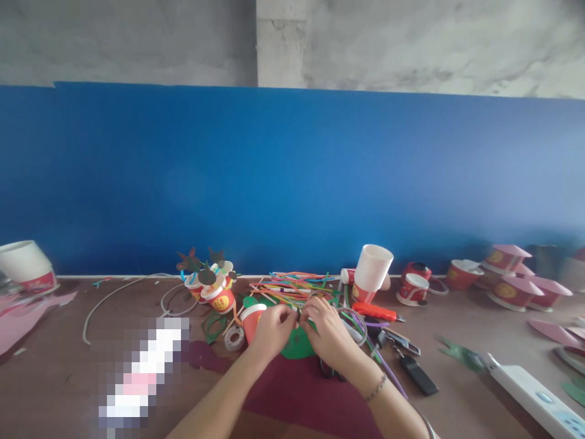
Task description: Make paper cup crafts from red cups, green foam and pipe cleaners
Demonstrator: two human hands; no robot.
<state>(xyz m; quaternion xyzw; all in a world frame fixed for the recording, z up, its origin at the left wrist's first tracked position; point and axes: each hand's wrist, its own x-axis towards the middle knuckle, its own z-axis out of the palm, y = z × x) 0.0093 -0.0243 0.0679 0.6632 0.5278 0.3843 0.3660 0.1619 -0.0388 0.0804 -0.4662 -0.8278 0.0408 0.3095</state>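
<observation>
Blue panelling (292,183) is set behind the brown bench (46,378). At the bench's middle, a small dark piece (298,314) is held over a green sheet (298,346), pinched in the closed grip of the left hand (273,328) and of the right hand (325,329); it is probably held from both sides to be kept steady. Maroon paper (304,399) is spread nearer. Straws (297,283), a red cup (252,323) and an orange cutter (375,312) are set around the hands, seemingly for easy reach. Most of the piece is covered by fingers, so its shape cannot be told. Black handles (326,373) are partly hidden by the right forearm, something at the left is masked by pixels, and a power strip (525,387) is cut off at the near right.
</observation>
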